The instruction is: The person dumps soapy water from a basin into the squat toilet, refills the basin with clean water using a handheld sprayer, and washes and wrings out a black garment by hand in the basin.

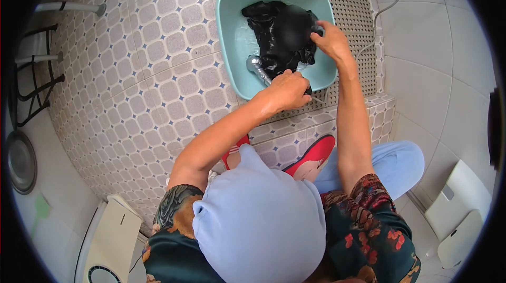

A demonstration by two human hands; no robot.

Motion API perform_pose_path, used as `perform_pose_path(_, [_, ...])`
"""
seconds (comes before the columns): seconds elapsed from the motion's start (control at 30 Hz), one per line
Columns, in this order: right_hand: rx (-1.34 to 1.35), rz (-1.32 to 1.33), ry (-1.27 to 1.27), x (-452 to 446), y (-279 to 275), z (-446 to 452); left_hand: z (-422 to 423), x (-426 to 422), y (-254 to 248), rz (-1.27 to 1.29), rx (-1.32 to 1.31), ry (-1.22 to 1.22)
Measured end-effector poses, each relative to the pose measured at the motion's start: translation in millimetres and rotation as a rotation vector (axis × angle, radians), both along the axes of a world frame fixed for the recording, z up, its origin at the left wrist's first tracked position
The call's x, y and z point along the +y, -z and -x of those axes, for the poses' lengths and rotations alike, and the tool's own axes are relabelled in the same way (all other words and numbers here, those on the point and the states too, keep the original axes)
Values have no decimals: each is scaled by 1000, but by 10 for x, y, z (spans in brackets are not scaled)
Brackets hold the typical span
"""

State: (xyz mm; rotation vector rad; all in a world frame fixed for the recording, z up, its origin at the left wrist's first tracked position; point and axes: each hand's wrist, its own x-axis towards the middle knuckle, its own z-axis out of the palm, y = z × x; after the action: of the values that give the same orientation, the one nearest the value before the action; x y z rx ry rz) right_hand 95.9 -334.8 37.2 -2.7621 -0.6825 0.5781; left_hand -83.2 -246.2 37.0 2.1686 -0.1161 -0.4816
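Note:
A light teal plastic basin (223, 35) holds a wet black garment (266, 35) and some water. Fingers of my left hand (289, 91) close around the handle of a silver shower head (254, 63) at the basin's near rim. The shower head lies inside the basin, at the near left of the cloth. Some black material shows beside the left fingertips. Over the right rim, my right hand (333, 43) pinches the garment's right edge between thumb and fingers. A round dark patch in the garment's middle is blurred.
Under the basin's right side is a perforated mat (350, 14). Patterned tiles (174, 61) cover the floor. A grey hose (392, 6) runs along the right wall. Black metal racks (39, 93) stand at the left, a cream-coloured appliance (113, 241) at the lower left.

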Motion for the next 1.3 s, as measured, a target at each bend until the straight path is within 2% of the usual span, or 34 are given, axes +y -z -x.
perform_pose_path(0.07, [49, -52, 3, 154, 113, 57, 4, 13, -42, 5, 49, 16])
perform_pose_path(0.17, [-27, -216, -86, 324, 552, 139, 14, 33, -75, 42, -6, -33])
perform_pose_path(0.23, [-66, -19, -107, 415, 791, 293, 41, 63, -117, 7, -96, -102])
perform_pose_path(0.27, [73, 149, -182, 426, 772, 388, 51, 99, -116, 3, -98, -104])
perform_pose_path(0.37, [78, 213, -274, 325, 755, 530, 123, 186, -157, -11, -226, -245])
perform_pose_path(0.43, [297, 282, -176, 187, 661, 426, 139, 263, -240, 101, -4, -413])
perform_pose_path(0.47, [121, 101, -116, 71, 660, 455, 131, 298, -263, 101, -7, -413])
perform_pose_path(0.53, [363, -9, 7, -37, 453, 275, 99, 344, -273, 765, 489, -671])
perform_pose_path(0.57, [362, -1, 14, -52, 266, 245, 71, 410, -227, 983, 659, -682])
perform_pose_path(0.6, [427, -155, 34, -60, 58, 227, 37, 387, -186, 989, 662, -673])
perform_pose_path(0.63, [486, -315, 48, -40, -139, 199, 6, 371, -123, 1237, 797, -839])
perform_pose_path(0.67, [482, -315, 46, -9, -326, 182, -27, 373, -58, 1486, 931, -1010])
perform_pose_path(0.73, [671, -426, 58, 44, -634, 211, -147, 437, 122, 1582, 971, -1007])
perform_pose_path(0.77, [670, -425, 54, 65, -734, 238, -201, 491, 213, 1678, 948, -966])
perform_pose_path(0.83, [782, -620, -30, 97, -888, 292, -302, 569, 267, 1788, 878, -925])
perform_pose_path(0.87, [780, -617, -30, 116, -954, 293, -354, 595, 235, 1791, 877, -923])
perform_pose_path(0.93, [962, -515, -149, 161, -1072, 297, -445, 644, 175, 1769, 752, -1078])
perform_pose_path(0.97, [977, -441, -184, 207, -1149, 323, -470, 705, 192, 1821, 772, -1005])
perform_pose_path(1.07, [1037, -476, -174, 254, -1098, 390, -510, 686, 427, 1803, 789, -987])
perform_pose_path(1.1, [1048, -603, -138, 263, -1056, 416, -460, 660, 501, 1830, 726, -911])
perform_pose_path(1.13, [1048, -604, -136, 266, -1000, 422, -419, 628, 427, 1829, 729, -910])
perform_pose_path(1.2, [939, -787, 63, 271, -832, 374, -379, 581, 139, 1675, 594, -1026])
perform_pose_path(1.23, [813, -847, 132, 275, -695, 322, -363, 623, 37, 1784, 635, -927])
perform_pose_path(1.27, [813, -845, 135, 260, -589, 284, -326, 637, 5, 1786, 638, -926])
perform_pose_path(1.3, [700, -729, 119, 249, -493, 250, -288, 655, -21, 1903, 627, -792])
